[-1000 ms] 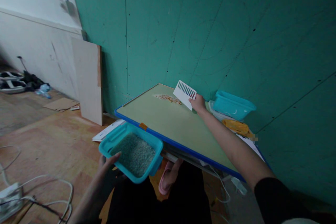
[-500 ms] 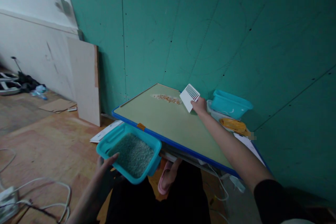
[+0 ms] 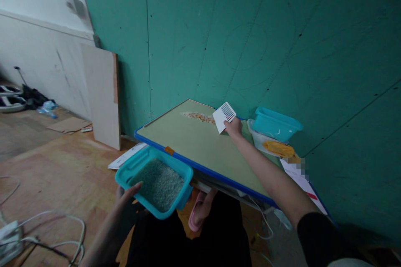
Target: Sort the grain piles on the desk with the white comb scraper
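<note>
My left hand [image 3: 125,195] grips the near-left corner of a teal tub [image 3: 184,172] filled with pale grains, held just below the table's front edge. My right hand [image 3: 233,126] reaches across the green, blue-edged table [image 3: 200,144] and holds a white slotted scraper [image 3: 223,116] upright. The scraper's lower edge sits at the right end of a line of yellowish kernels [image 3: 198,117] lying on the far part of the tabletop.
A second teal tub [image 3: 275,124] stands on a white tray at the table's far right, with a yellow bag [image 3: 278,148] and papers [image 3: 300,177] nearer me. A board [image 3: 100,100] leans on the green wall. White cables [image 3: 46,233] lie on the wooden floor at left.
The scraper has shifted slightly left toward the kernels and tilted. The tub in my left hand has stayed almost still.
</note>
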Motion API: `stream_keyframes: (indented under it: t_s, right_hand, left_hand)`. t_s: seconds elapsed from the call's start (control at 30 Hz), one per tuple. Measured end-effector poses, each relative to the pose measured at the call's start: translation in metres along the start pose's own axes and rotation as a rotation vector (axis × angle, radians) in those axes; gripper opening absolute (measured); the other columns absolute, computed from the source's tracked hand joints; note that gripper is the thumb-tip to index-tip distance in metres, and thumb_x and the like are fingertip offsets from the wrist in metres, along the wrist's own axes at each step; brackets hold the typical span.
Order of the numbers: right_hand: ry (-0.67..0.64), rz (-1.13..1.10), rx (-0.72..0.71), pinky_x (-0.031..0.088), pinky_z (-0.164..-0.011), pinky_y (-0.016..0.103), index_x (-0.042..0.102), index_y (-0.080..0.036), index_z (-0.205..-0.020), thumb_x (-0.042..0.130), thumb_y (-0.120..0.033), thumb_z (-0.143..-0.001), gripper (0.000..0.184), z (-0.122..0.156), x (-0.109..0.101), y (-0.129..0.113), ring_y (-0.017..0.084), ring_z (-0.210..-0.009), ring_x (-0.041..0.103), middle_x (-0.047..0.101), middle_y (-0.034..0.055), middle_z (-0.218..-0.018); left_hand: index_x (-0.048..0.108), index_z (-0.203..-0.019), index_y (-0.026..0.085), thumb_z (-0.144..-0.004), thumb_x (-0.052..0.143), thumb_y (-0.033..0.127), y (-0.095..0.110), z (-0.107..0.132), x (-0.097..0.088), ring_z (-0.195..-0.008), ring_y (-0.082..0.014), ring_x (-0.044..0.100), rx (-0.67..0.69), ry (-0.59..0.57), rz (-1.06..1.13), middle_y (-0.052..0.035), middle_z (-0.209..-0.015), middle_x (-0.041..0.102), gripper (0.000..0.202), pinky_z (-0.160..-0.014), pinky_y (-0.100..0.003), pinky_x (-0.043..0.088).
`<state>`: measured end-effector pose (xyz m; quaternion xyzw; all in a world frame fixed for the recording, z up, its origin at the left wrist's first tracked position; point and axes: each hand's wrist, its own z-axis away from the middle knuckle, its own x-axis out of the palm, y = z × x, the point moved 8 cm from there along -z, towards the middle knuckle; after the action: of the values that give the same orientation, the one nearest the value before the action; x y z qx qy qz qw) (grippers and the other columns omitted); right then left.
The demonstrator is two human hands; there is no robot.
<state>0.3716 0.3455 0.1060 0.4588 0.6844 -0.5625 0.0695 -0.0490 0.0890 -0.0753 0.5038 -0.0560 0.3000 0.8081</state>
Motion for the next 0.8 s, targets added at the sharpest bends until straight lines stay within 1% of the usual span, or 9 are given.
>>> stream_keyframes:
  t_s: [0.07,0.13,0.23,0.33,0.43,0.57,0.67,0.8]
  right_hand:
    - [-0.004,0.003,0.007,0.066,-0.108,0.042,0.086,-0.019,-0.116,0.067,-0.013,-0.078,0.042,0.001,0.000,0.000,0.031,-0.119,0.083,0.090,0.0112,-0.117]
    - [-0.007,0.010,0.016,0.065,-0.108,0.043,0.086,-0.018,-0.114,0.067,-0.013,-0.079,0.039,0.002,-0.002,-0.001,0.032,-0.120,0.083,0.089,0.0135,-0.119]
    - [-0.007,0.016,0.026,0.065,-0.108,0.041,0.086,-0.016,-0.113,0.067,-0.013,-0.080,0.039,0.004,-0.006,0.000,0.032,-0.121,0.084,0.089,0.0156,-0.122]
    - [-0.001,0.013,0.026,0.065,-0.106,0.039,0.086,-0.018,-0.116,0.068,-0.013,-0.077,0.043,0.005,-0.013,0.002,0.031,-0.121,0.084,0.089,0.0126,-0.118]
    - [0.010,0.001,0.016,0.067,-0.103,0.038,0.086,-0.021,-0.118,0.069,-0.013,-0.074,0.048,0.003,-0.022,0.006,0.032,-0.119,0.084,0.090,0.0098,-0.113]
    - [0.022,-0.014,0.008,0.069,-0.098,0.039,0.085,-0.018,-0.121,0.069,-0.013,-0.074,0.050,-0.003,-0.033,0.009,0.033,-0.115,0.085,0.090,0.0112,-0.110]
    - [0.020,-0.021,0.003,0.069,-0.097,0.040,0.085,-0.017,-0.123,0.069,-0.013,-0.074,0.052,-0.004,-0.031,0.008,0.033,-0.113,0.086,0.090,0.0120,-0.109]
    - [0.012,-0.027,-0.008,0.069,-0.100,0.040,0.085,-0.019,-0.126,0.068,-0.014,-0.075,0.054,0.001,-0.018,0.003,0.032,-0.115,0.085,0.090,0.0104,-0.112]
  left_hand:
    - [0.071,-0.136,0.031,-0.095,0.080,0.033,0.000,0.001,0.000,-0.125,-0.0431,0.081,-0.009,0.001,0.009,-0.0136,-0.123,0.085,0.042,-0.086,-0.055,0.073]
    - [0.072,-0.131,0.029,-0.093,0.081,0.031,0.000,0.002,0.001,-0.126,-0.0429,0.080,-0.016,0.005,0.014,-0.0142,-0.126,0.084,0.039,-0.089,-0.055,0.073]
    - [0.069,-0.133,0.027,-0.087,0.087,0.026,0.002,0.004,0.004,-0.122,-0.0429,0.082,-0.008,0.007,0.008,-0.0154,-0.130,0.082,0.049,-0.090,-0.056,0.072]
    - [0.062,-0.141,0.030,-0.087,0.090,0.028,0.006,0.006,0.005,-0.114,-0.0409,0.084,0.022,0.003,-0.019,-0.0144,-0.131,0.079,0.060,-0.089,-0.057,0.073]
    - [0.060,-0.142,0.030,-0.090,0.090,0.031,0.005,0.006,0.006,-0.112,-0.0394,0.085,0.029,-0.016,-0.033,-0.0143,-0.129,0.079,0.060,-0.088,-0.055,0.073]
    - [0.061,-0.138,0.032,-0.087,0.093,0.035,0.000,0.000,0.002,-0.114,-0.0387,0.084,0.007,-0.010,-0.018,-0.0119,-0.128,0.078,0.059,-0.087,-0.051,0.072]
    - [0.059,-0.137,0.033,-0.085,0.094,0.033,-0.002,-0.005,-0.001,-0.111,-0.0405,0.084,0.005,0.004,-0.026,-0.0124,-0.124,0.076,0.063,-0.084,-0.052,0.072]
    - [0.057,-0.141,0.034,-0.085,0.093,0.032,-0.001,-0.007,0.000,-0.115,-0.0423,0.084,0.020,-0.008,-0.029,-0.0133,-0.127,0.076,0.066,-0.084,-0.054,0.073]
